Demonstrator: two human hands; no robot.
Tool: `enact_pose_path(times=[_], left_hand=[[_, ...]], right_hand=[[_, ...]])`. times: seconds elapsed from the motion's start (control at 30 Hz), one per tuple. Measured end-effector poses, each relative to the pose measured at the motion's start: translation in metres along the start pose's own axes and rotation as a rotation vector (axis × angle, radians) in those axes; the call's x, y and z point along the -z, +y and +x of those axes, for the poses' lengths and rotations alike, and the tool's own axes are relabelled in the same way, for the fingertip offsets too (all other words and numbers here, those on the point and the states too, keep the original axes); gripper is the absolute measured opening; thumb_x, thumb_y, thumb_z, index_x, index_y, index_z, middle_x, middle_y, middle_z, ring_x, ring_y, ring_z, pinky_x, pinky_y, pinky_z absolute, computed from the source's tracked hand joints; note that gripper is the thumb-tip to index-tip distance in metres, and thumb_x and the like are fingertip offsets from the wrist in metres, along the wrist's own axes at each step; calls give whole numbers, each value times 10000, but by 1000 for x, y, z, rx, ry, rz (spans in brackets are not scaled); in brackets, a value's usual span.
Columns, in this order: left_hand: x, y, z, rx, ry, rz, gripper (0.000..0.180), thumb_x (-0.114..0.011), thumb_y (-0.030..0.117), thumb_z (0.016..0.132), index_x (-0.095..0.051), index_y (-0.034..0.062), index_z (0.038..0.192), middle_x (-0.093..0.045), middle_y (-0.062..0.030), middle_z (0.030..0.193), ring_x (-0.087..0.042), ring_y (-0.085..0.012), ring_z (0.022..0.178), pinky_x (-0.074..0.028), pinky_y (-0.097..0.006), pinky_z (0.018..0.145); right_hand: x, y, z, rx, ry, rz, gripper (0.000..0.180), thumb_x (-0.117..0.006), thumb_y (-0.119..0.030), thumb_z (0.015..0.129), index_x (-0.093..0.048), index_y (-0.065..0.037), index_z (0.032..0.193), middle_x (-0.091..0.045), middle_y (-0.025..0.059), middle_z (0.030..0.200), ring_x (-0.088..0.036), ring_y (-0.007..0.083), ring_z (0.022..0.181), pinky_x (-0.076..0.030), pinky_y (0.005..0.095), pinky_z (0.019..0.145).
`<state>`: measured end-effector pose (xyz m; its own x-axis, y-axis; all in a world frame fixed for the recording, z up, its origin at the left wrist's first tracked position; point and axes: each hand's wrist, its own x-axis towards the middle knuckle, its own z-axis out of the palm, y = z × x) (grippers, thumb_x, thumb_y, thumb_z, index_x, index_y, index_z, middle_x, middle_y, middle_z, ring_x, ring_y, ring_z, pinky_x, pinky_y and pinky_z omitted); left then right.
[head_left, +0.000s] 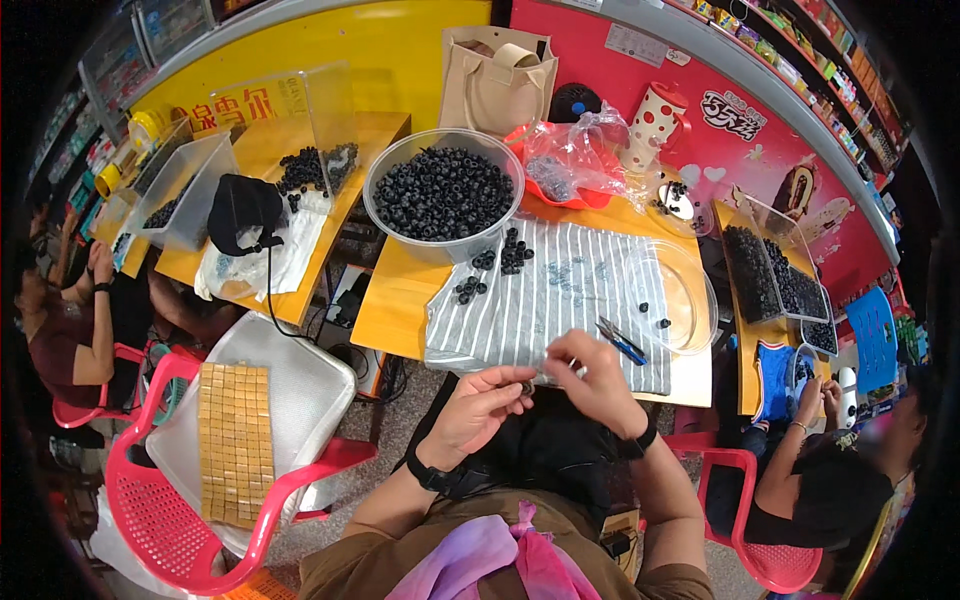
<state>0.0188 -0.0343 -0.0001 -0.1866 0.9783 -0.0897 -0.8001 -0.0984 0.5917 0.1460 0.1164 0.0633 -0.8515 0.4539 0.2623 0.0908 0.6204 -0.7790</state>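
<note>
Over the near edge of the table, my left hand (480, 412) pinches a small dark piece (527, 388) between thumb and fingertips. Close beside it is my right hand (592, 382), its fingers curled together; whatever they hold is too small to make out. Beneath and beyond both hands spreads a grey-and-white striped cloth (480, 330). Small clumps of black round parts (515, 252) lie on it, along with tiny clear pieces (575, 275). To the right of my right hand rests a blue-handled cutting tool (622, 342), next to a clear round lid (690, 310) with a few black parts.
A clear tub (375, 205) heaped with black parts stands at the back left. Behind the cloth are a red basin (590, 195) with plastic bags, a tote bag (497, 85) and a polka-dot jug (655, 125). Pink chairs (165, 500) flank me; people sit at both side tables.
</note>
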Motion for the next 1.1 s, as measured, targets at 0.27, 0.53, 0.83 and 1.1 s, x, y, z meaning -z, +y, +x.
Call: enact_pose_path(times=[0.27,0.53,0.83,1.1], left_hand=[[1,2,2,-107,79,-157,224,-544,-4,919,-617,-49,1126,-659,-117,1001,-634,-183,875,-504,-241,792],[7,2,4,-107,7,-222,239,-552,4,918,-597,-50,1146,-644,-147,1032,-626,-203,894,-507,-277,828],[0,-2,6,-42,58,-194,228,-537,54,949,-579,-38,1153,-654,-146,997,-650,-195,808,-536,-251,713],[-6,-8,5,-53,68,-163,162,-558,56,940,-603,-19,1075,-653,-111,952,-636,-175,801,-515,-244,708]], right_hand=[[-14,38,35,32,52,-499,132,-672,-92,757,-606,-7,835,-582,167,772,-587,368,712,-466,454,637],[-13,34,29,57,122,-347,46,-616,-24,783,-583,0,805,-583,168,772,-604,351,716,-472,423,617],[-23,-22,-22,90,189,218,116,-633,96,745,-611,15,825,-598,67,770,-572,125,653,-430,235,545],[-24,-24,-27,105,216,195,104,-612,113,754,-610,31,819,-596,98,780,-640,163,667,-496,249,557]])
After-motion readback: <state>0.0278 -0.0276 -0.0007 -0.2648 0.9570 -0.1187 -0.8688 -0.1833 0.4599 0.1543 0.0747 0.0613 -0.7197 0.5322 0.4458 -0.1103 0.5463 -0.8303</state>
